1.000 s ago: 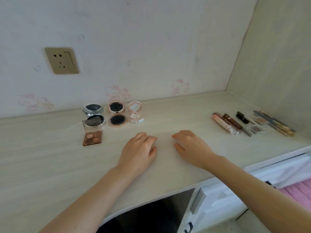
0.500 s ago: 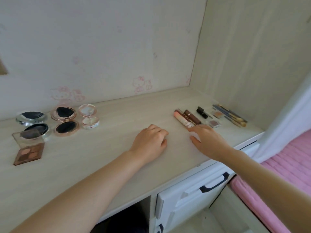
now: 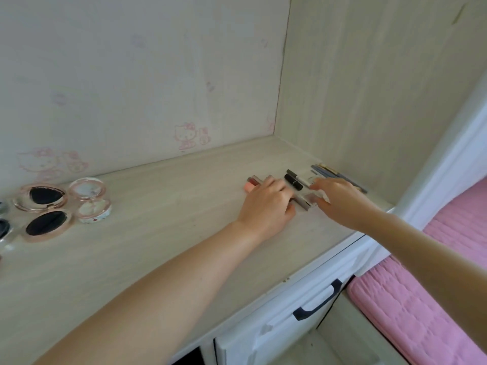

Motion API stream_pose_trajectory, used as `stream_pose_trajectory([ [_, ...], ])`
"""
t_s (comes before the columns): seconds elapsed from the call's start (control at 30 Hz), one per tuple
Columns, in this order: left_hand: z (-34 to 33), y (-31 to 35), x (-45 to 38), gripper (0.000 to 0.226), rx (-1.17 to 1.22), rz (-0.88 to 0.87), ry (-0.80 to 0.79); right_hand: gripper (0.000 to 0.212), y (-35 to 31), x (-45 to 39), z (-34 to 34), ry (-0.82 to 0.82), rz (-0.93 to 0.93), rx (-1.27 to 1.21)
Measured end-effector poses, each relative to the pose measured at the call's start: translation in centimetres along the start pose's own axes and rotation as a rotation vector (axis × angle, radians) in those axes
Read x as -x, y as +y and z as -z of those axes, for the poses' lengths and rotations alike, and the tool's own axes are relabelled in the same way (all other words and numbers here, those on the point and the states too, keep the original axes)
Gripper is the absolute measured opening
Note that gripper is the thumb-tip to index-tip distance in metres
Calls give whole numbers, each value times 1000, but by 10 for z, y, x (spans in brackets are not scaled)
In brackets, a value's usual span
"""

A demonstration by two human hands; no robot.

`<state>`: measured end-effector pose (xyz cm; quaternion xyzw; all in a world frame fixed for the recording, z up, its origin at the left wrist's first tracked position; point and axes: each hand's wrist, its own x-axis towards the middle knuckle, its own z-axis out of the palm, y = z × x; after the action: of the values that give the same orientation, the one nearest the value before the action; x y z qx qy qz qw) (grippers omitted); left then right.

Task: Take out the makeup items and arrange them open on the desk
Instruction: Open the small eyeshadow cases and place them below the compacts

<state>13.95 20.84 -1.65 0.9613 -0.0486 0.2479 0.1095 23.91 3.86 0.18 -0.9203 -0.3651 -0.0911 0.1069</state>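
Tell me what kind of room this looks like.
Probably a bedroom with a built-in desk used as a vanity. A pink quilted bed cover sits right beside it, cartoon cat stickers decorate the wall, and open makeup compacts lie on the desktop.

I count 2 hands on desk: left hand (image 3: 266, 206), right hand (image 3: 340, 198). 2 open round compacts fully in view: rose-gold compact (image 3: 43, 210), clear compact (image 3: 91, 201). 1 black lipstick (image 3: 292, 180). Tubes under hands, brushes at wall: can't count. 1 drawer handle (image 3: 317, 302).
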Motion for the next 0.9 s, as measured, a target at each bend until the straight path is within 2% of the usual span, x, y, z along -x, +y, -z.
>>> stream_pose_trajectory([
  [0.1,-9,9,-17,24,12,-3,-19,38,14,-10,-2,-58,40,39],
  [0.23,-21,16,-36,50,-8,90,-154,54,26,-22,-5,-205,116,146],
  [0.33,-28,20,-44,62,-45,135,-213,52,30,-27,-8,-224,153,157],
  [0.7,-34,30,-51,56,-57,152,-253,42,36,-25,-9,-215,169,148],
  [0.9,-23,30,-49,53,89,145,-203,46,35,-15,3,-145,195,39],
])
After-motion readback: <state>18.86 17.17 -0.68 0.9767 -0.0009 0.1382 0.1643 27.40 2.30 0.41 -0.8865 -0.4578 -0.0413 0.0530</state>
